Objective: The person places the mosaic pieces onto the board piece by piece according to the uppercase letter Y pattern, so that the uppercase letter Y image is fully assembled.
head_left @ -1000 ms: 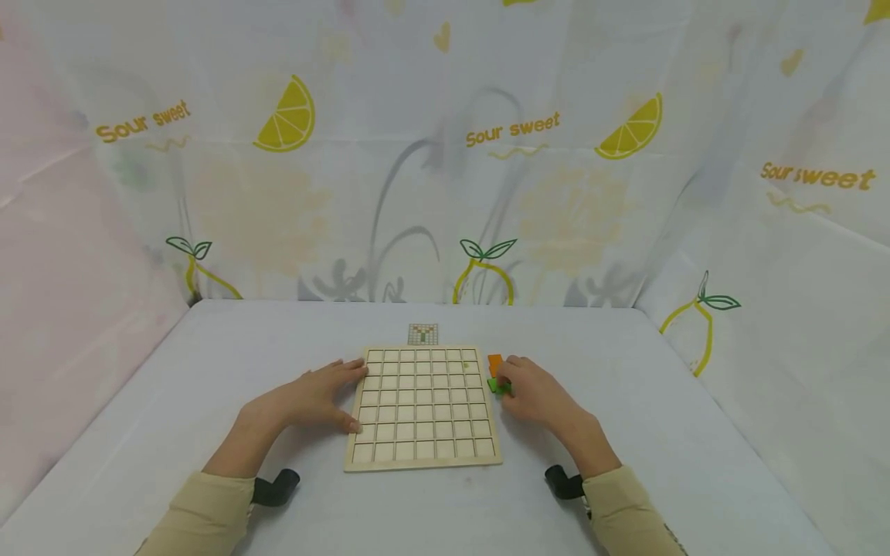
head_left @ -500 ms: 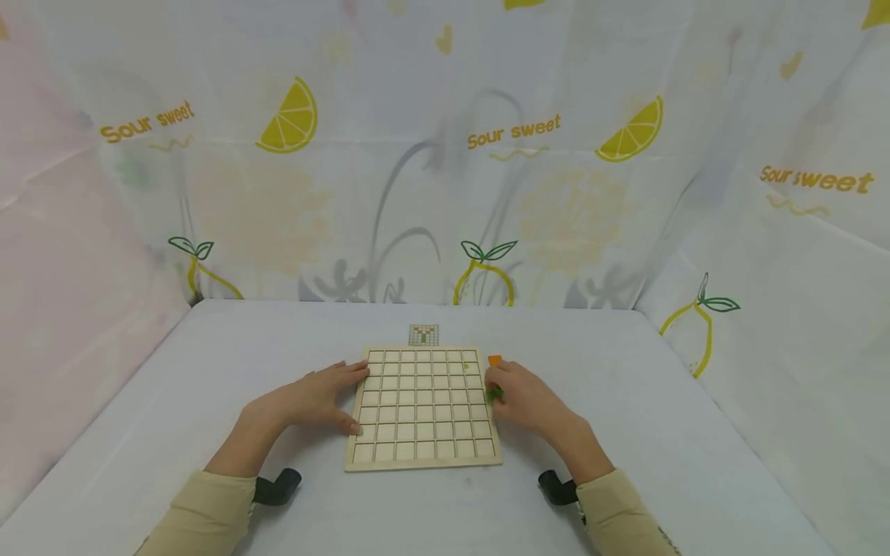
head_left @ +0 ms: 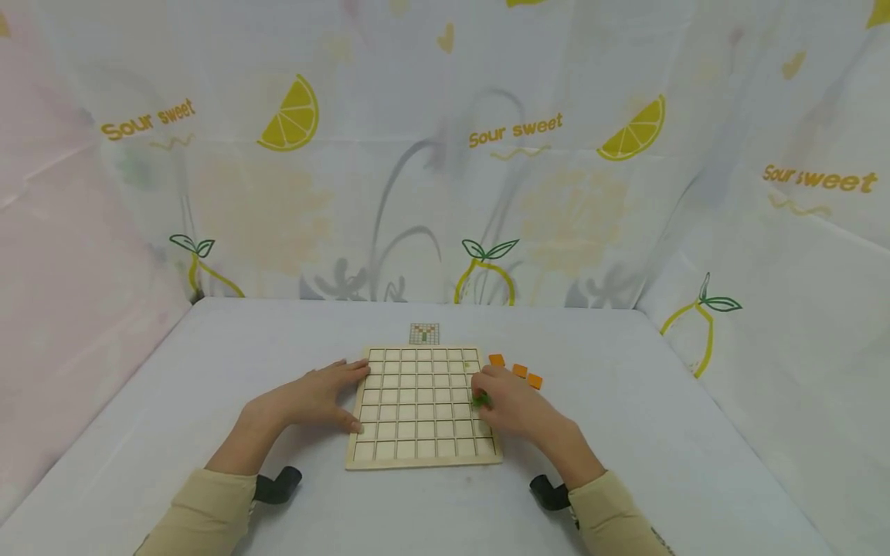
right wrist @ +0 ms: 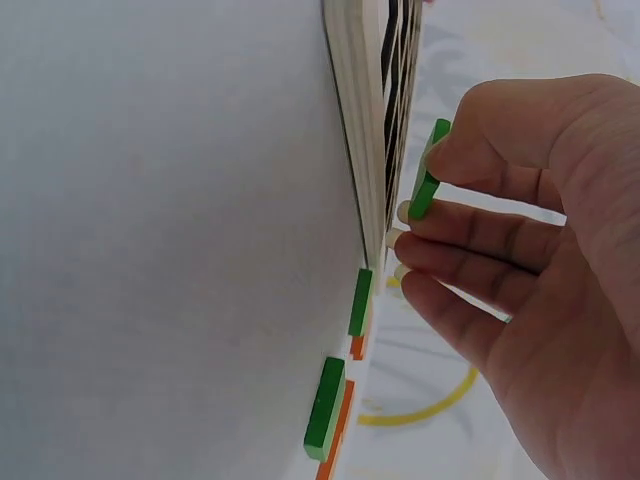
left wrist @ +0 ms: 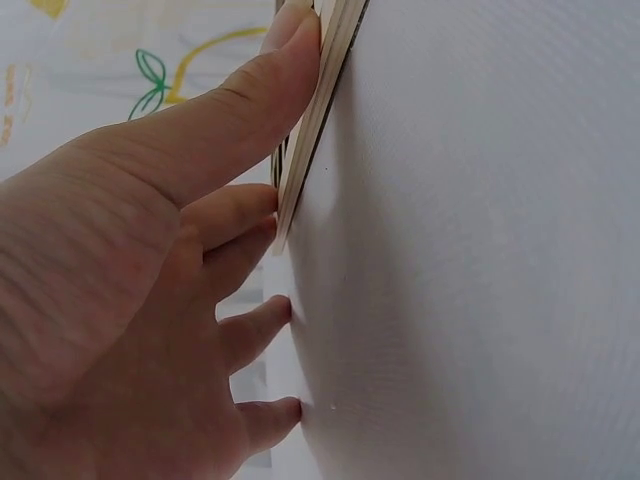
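Note:
A wooden board [head_left: 424, 466] with a grid of square cells lies flat on the table. At its left edge rests my left hand [head_left: 313, 398], thumb and fingers spread and touching the rim; the left wrist view shows the thumb [left wrist: 265, 85] against the board's side. My right hand [head_left: 514, 400], over the board's right side, pinches a small green square tile [right wrist: 425, 193] between thumb and fingers. In the right wrist view, two more green tiles, one nearer [right wrist: 325, 408] and one farther [right wrist: 361, 302], lie on the table beside the board.
Orange tiles [head_left: 519, 371] lie right of the board, behind my right hand. A small card with a coloured grid pattern [head_left: 424, 333] lies at the board's far edge. A printed curtain [head_left: 389, 193] stands behind the table.
My right hand has moved left from the tile pile to over the board's right side, carrying a green tile. Several orange tiles it covered are now visible. The left hand has stayed put.

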`<state>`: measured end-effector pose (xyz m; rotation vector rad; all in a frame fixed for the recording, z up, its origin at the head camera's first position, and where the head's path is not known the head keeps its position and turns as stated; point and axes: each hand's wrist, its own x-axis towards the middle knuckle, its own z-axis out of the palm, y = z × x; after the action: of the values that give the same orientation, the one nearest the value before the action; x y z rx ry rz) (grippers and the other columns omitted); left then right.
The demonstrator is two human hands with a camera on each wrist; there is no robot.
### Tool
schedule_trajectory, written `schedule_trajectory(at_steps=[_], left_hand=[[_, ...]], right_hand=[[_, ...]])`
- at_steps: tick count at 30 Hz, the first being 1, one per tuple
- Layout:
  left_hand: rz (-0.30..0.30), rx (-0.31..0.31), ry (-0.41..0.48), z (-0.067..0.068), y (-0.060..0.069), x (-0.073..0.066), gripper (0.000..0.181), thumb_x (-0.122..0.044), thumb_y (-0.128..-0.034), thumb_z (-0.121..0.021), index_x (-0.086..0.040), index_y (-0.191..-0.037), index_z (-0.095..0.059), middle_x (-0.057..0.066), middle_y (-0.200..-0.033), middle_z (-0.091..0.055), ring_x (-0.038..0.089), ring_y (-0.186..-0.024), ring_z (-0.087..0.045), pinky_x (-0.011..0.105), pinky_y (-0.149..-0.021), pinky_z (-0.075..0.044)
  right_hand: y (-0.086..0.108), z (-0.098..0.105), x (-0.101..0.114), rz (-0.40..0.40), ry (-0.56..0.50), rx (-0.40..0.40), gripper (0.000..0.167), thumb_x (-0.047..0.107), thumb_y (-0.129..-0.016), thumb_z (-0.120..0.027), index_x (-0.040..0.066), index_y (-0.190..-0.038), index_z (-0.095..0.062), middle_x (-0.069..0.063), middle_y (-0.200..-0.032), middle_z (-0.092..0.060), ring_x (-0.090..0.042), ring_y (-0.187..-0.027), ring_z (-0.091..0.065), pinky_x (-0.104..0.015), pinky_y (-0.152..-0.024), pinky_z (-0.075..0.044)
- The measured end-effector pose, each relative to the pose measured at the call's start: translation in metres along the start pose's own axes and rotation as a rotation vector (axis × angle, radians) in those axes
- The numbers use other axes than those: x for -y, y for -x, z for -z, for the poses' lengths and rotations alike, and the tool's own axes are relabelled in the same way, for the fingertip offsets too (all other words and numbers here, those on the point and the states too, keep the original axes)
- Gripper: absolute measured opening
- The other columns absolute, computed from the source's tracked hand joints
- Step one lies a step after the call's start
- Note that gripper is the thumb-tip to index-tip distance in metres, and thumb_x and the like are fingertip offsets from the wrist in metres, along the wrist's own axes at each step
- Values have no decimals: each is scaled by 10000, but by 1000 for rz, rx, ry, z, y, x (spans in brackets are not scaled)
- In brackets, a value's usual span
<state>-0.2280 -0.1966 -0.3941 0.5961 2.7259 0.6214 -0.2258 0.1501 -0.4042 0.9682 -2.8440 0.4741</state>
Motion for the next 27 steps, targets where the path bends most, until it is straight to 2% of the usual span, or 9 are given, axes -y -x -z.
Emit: schedule_trajectory(at_steps=[27], left_hand=[[5, 13, -12, -2, -3, 4, 1038, -479, -729, -836, -59, -1542, -347, 132, -1646, -259, 456, -1517, -163, 698, -1181, -157]], right_hand=[[-1, -6, 25, 62, 23, 64, 184, 22, -816, -646, 182, -878, -578, 89, -876, -498, -87, -810, -442, -196, -686, -420]])
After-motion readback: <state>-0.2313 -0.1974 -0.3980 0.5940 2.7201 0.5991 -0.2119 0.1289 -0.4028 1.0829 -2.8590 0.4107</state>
